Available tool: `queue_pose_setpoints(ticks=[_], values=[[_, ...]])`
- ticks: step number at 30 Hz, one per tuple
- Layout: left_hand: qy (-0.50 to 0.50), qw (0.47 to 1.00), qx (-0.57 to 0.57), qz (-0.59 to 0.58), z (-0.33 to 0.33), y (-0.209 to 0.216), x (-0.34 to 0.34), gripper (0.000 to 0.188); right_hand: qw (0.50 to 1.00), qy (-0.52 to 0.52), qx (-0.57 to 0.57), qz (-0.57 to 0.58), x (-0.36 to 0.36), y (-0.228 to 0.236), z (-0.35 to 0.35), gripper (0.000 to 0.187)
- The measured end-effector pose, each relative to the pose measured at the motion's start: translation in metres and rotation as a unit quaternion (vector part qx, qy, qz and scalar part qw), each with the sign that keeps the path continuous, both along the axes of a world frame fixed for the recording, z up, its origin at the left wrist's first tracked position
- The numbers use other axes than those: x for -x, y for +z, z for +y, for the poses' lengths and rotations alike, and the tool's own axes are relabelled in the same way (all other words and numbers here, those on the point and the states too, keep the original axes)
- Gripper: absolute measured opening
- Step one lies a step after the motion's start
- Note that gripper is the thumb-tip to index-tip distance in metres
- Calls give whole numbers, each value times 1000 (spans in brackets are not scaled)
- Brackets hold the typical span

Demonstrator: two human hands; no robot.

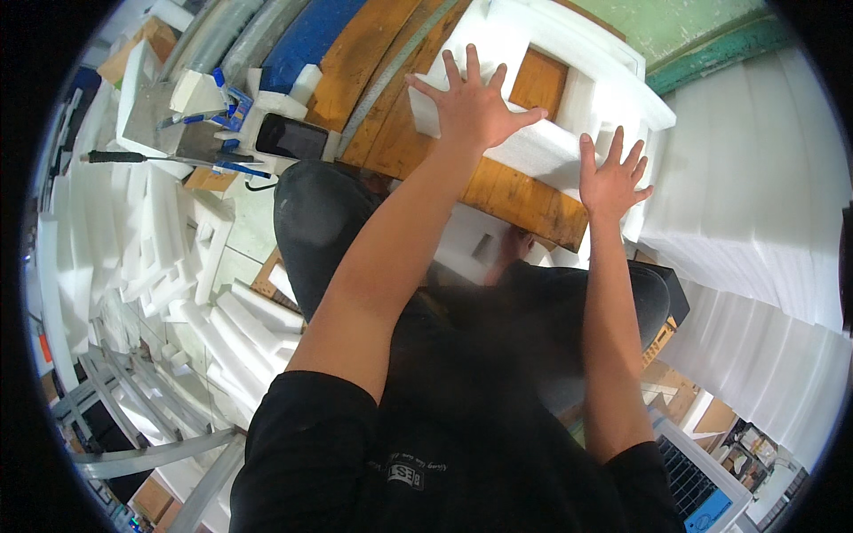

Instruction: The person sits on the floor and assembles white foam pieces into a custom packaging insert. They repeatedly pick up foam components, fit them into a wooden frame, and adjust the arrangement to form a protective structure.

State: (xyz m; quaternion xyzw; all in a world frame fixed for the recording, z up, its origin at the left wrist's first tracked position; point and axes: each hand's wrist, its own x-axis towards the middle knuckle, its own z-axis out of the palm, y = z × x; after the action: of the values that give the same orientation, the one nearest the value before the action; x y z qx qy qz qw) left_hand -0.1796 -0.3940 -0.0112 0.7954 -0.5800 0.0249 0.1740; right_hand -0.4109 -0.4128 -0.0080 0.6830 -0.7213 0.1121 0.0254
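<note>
A white foam frame [549,153] with a rectangular opening lies on the wooden bench [524,197] in front of me. My left hand [475,105] is over the frame's near left part, fingers stretched wide and nothing in them. At the frame's near right corner is my right hand [611,184], likewise open with its fingers spread and holding nothing. Whether either palm presses on the foam or hovers just above it, I cannot tell. Through the opening, brown wood shows.
Tall stacks of white foam sheets [755,186] rise at the right. Left of the bench are a black phone [291,136], a thin black-handled tool [120,156] and blue pens [219,78]. Foam offcuts [244,333] cover the floor at left, near a metal rack [160,453].
</note>
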Motion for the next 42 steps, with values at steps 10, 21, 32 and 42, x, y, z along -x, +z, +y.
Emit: queue_pose_setpoints(ticks=[10,21,32,42], values=[[1,1000,13,7,3,0,1,104,1000,-1,12,4,0,-1,-5,90],[-16,1000,6,22,5,5,4,105,1000,-6,20,6,3,-2,-6,90],[-9,999,36,1,1,-3,3,104,1000,-1,25,9,2,-5,-1,91],[-3,999,45,-18,0,-11,2,104,1000,9,30,-1,4,-3,-3,93]])
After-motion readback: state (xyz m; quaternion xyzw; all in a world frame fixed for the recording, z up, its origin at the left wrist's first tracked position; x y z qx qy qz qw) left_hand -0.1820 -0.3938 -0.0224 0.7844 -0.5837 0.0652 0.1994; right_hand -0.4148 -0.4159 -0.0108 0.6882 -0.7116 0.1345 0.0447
